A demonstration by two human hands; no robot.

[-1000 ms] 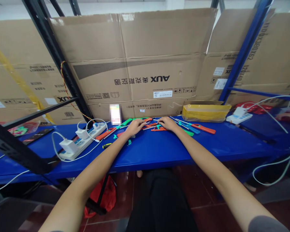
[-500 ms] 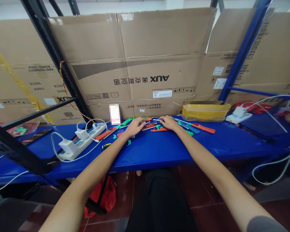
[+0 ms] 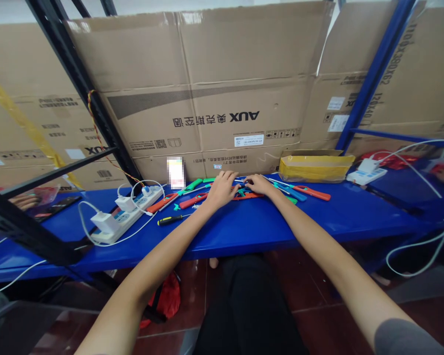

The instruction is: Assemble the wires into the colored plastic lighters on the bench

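A spread of long-nosed lighters in orange, green and blue lies along the back of the blue table [image 3: 259,227]. My left hand [image 3: 220,191] is over the middle of them, fingers bent together and tips turned toward my right hand. Close by on the right, my right hand [image 3: 259,184] has its thumb and fingers pinched over the same pile. What either hand holds is too small and covered to make out. An orange lighter [image 3: 193,200] lies left of my left hand. A blue lighter [image 3: 295,194] and another orange lighter [image 3: 314,193] lie right of my right hand.
A yellow-and-black screwdriver [image 3: 170,220] lies left of my left forearm. Further left is a power strip [image 3: 133,217] with white chargers and looping cables. A yellow-taped box [image 3: 316,168] stands at the back right. A cardboard sheet [image 3: 225,64] walls the rear.
My left hand has moved right, closer to my right hand, uncovering the orange lighter and the screwdriver's shaft. My right hand stays nearly in place. Another person's hand now shows at far left.
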